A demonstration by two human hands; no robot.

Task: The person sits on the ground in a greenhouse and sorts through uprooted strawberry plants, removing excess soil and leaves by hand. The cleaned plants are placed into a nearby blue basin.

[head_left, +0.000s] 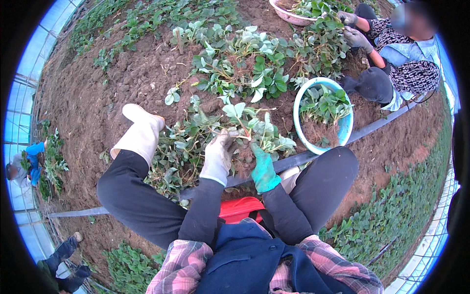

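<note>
My left hand (218, 157) wears a soiled white glove and grips the stems of a leafy strawberry plant (235, 112) in front of me. Beside it, my right hand (263, 166), in a green glove, is closed around the base of a small bunch of strawberry plants (273, 137). Roots hang below, between the two hands. Under and left of my left hand lies a heap of pulled plants (180, 150). Some fingertips are hidden by leaves and stems.
A pale blue tub (297, 117) holds bunched plants at my right knee. Beyond lies another plant heap (242, 62). A co-worker (400, 66) in grey gloves handles plants by a pink basin (286, 16). A flat dark hose (382, 121) crosses the soil. Other people are at left.
</note>
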